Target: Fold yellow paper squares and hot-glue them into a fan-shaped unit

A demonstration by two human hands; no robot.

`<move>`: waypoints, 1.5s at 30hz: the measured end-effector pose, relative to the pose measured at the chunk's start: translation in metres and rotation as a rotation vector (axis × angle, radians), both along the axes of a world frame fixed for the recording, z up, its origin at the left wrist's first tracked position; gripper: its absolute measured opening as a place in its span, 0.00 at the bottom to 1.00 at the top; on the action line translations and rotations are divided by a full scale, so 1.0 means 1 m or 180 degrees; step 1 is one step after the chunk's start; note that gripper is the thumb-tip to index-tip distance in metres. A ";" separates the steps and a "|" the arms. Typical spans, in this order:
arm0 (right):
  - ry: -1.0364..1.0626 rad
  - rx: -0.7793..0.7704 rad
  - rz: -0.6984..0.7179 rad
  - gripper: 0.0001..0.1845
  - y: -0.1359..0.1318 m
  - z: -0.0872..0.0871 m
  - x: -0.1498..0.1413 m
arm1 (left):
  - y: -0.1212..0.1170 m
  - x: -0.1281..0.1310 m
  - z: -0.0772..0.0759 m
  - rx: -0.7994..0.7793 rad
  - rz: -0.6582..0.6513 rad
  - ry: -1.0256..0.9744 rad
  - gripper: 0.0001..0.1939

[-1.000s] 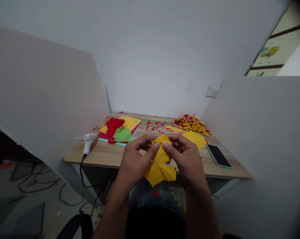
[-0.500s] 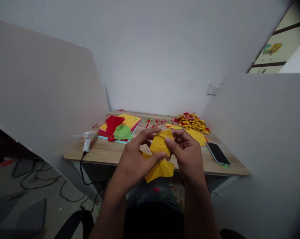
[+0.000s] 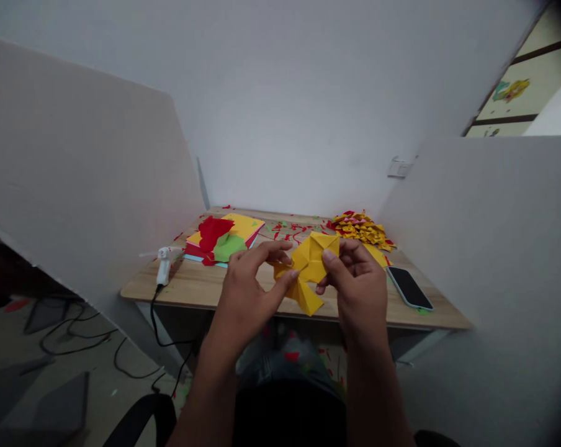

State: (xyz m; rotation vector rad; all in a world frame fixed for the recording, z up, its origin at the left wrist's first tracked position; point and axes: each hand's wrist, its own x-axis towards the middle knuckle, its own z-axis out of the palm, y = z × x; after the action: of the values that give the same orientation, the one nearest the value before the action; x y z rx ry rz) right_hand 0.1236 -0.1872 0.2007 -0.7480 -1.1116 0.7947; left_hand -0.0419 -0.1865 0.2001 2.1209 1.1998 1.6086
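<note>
The yellow folded paper (image 3: 308, 268) is up in the air, just above the near edge of the counter (image 3: 192, 287). It is held between both hands and has many creases and pointy corners. One point hangs down below the fingers.

The left hand (image 3: 246, 292) pinches the paper's left side, thumb on the front and fingers behind. The right hand (image 3: 359, 285) pinches the right side in the same way, with its thumb pressed on the top flap. So each grip is closed on the paper.

It looks like the folding step is in hand, and the paper is partly shaped. The next move likely calls for small, careful fingers: hold one side firm and press or turn a flap along its crease without tearing it.

Past the grip, on the far left of the counter, lies a stack of colored sheets (image 3: 229, 239). A white glue gun (image 3: 163, 264) sits further left, near the counter's edge, with its cord hanging down. To the right of the right hand lies a dark phone (image 3: 408, 288). Behind it is a pile of folded pieces (image 3: 359, 228), yellow and red. Little red scraps (image 3: 290, 233) are scattered in the middle.
</note>
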 end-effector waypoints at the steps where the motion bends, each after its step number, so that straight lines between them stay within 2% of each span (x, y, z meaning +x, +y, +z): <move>1: 0.0014 0.0001 0.0020 0.12 0.001 0.000 0.000 | 0.001 0.000 -0.001 -0.0023 0.0009 -0.0060 0.16; 12: -0.0557 -0.0215 0.0368 0.13 0.010 -0.004 -0.004 | 0.006 0.003 -0.003 -0.0212 -0.0070 -0.0474 0.09; 16: -0.0516 -0.0263 0.0245 0.13 0.011 -0.004 -0.005 | 0.008 0.003 -0.001 -0.0168 0.0079 -0.0405 0.08; 21: -0.0435 -0.0242 0.0325 0.13 0.015 -0.006 -0.003 | 0.010 0.002 0.001 -0.0427 -0.0337 -0.0974 0.08; 25: -0.0348 -0.0266 0.0420 0.14 0.017 -0.010 -0.002 | 0.011 0.001 0.002 -0.0577 -0.0468 -0.1208 0.08; 33: -0.0399 -0.0039 0.0181 0.10 0.013 -0.010 -0.006 | 0.012 0.004 -0.004 -0.0321 -0.0087 -0.0680 0.09; 39: -0.0489 -0.0080 0.0188 0.10 0.010 -0.008 -0.008 | 0.015 0.008 -0.007 -0.0344 0.0052 -0.0613 0.08; 45: -0.0586 0.0005 0.0270 0.08 0.009 -0.010 -0.009 | 0.012 0.012 -0.008 -0.0406 -0.0109 -0.0481 0.11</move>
State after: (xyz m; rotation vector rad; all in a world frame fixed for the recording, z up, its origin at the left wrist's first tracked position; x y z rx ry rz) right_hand 0.1149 -0.1786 0.1909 -0.7888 -1.3163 0.8082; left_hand -0.0302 -0.1748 0.1920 1.8961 1.1780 1.6003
